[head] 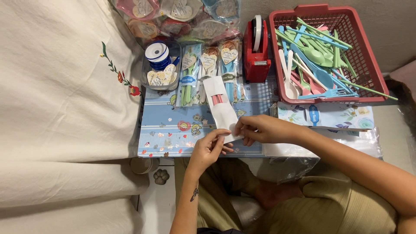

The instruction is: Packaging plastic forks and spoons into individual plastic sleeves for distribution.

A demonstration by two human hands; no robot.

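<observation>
A white sleeve [221,108] with something pink showing through its window is held at its near end, laid slantwise on the blue mat [173,130]. The lower corner is pinched by the left hand [211,148], thumb on top and fingers curled beneath. The same end is gripped from the other side by the right hand [260,129], fingertips pressed on the paper just beside the left thumb.

Behind the sleeve, finished packs [208,69] of cutlery with heart tags are lined up side by side, touching its far end. To their left, a clear box [159,69] is seen with a blue ribbon spool and more heart tags in it. A red tape dispenser [256,50] is stood to the right of the packs. Further right, a red basket [368,56] is filled with green, blue, pink and white spoons and forks. Just before the basket, flowered paper [333,116] is laid flat. A cream cloth [56,99] with stitched flowers is spread on the left.
</observation>
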